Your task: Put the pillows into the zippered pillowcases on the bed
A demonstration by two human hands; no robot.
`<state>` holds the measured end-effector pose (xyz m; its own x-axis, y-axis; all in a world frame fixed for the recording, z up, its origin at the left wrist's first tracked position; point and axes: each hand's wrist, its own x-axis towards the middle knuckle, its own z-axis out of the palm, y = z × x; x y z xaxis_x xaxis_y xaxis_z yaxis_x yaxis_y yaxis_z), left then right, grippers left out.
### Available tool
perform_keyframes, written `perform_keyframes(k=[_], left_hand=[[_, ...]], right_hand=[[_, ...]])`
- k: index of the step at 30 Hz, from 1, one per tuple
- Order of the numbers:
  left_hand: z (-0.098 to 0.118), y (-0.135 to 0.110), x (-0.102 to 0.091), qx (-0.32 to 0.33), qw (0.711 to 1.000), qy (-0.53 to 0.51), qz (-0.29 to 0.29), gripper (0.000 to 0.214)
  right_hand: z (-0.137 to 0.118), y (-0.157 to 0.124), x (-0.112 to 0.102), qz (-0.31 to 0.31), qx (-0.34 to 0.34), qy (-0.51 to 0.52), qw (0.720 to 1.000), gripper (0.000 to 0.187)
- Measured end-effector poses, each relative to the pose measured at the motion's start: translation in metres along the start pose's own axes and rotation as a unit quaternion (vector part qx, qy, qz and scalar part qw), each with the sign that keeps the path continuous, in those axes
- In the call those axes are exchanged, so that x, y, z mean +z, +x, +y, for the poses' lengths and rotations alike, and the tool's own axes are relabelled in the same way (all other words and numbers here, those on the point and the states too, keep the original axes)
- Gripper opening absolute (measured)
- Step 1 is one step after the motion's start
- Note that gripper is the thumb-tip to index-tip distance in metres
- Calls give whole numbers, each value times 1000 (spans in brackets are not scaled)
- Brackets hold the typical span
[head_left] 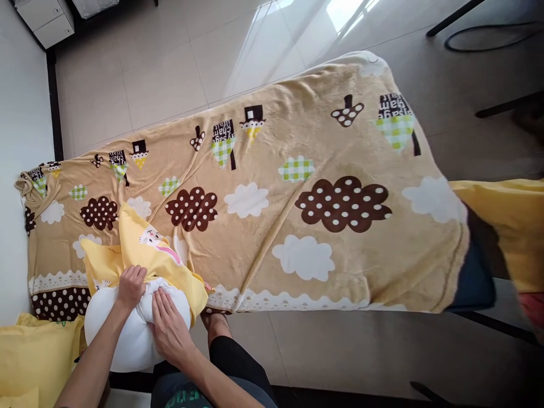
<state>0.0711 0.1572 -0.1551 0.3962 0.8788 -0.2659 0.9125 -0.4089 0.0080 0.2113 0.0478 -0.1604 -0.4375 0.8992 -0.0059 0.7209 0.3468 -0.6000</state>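
A plump white pillow (123,340) lies at the near left edge of the bed, its far end inside the opening of a yellow pillowcase (127,243). The case is crumpled and has a cartoon animal print. My left hand (132,288) is closed on the rim of the case, at the top of the pillow. Beside it, my right hand (170,326) presses on the bunched white pillow with fingers stretched out. Its thumb is mostly hidden. Under the case spreads a tan blanket (263,243) with clouds and dotted brown shapes.
Another yellow pillow (36,354) sits at the lower left, near the wall (21,141). Yellow fabric (505,209) hangs at the right, past the blanket's end. A dark cable loop (450,42) lies on the tiled floor (161,62); a white cabinet (46,22) stands at the far left.
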Motion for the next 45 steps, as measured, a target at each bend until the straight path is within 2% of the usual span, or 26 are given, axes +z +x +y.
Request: perform_keyframes(k=[3,5,11,15,17,19,23,24,26,28,29,31,33,38,40,42,43,44,45], left_hand=[[-8,4,-3,11,1000,12,0,17],[-11,8,-6,11,1000,18,-13,14],[-13,30,-14,-15,997,43,-56,18],[-23,41,-17,-14,995,47,-84,16],[-32,44,-19,-8,994,47,-99,17],[-40,47,-19,-7,993,46,-112,19],[-39,55,-15,-17,990,37,-132,21],[-35,57,-13,-11,990,31,-137,21],[-27,58,-11,17,988,19,-150,18],[-20,57,-12,50,986,12,-160,16],[-19,55,-13,63,985,12,-162,16],[-18,54,-16,74,985,21,-156,16],[-17,58,-16,79,987,28,-140,19],[-12,81,-2,80,993,2,-87,33],[-28,81,2,30,998,-45,-29,34],[-60,69,2,-97,985,-129,55,40],[-80,59,3,-195,957,-193,98,45],[-101,48,4,-298,908,-265,128,49],[-121,37,6,-390,845,-338,144,53]], right_hand=[[3,25,16,-16,-15,-16,1000,57],[10,36,21,-17,-1,-11,1000,56],[25,72,30,40,81,26,996,44],[21,99,30,50,73,45,995,36],[20,92,25,63,47,66,995,40],[19,70,22,89,33,75,993,50],[3,22,22,127,126,56,982,68],[-3,19,24,118,138,61,981,70],[-14,26,26,74,108,93,987,67],[-18,46,26,7,82,126,989,58],[-16,59,26,-24,92,134,986,52],[-7,82,26,-65,140,135,979,35],[7,98,25,-80,201,123,969,27],[34,117,22,-94,318,97,938,34],[47,127,17,-100,346,98,928,38],[64,139,12,-101,370,102,918,41],[73,146,10,-100,378,107,914,42],[81,152,8,-100,383,113,912,42],[88,156,6,-101,385,120,910,42]])
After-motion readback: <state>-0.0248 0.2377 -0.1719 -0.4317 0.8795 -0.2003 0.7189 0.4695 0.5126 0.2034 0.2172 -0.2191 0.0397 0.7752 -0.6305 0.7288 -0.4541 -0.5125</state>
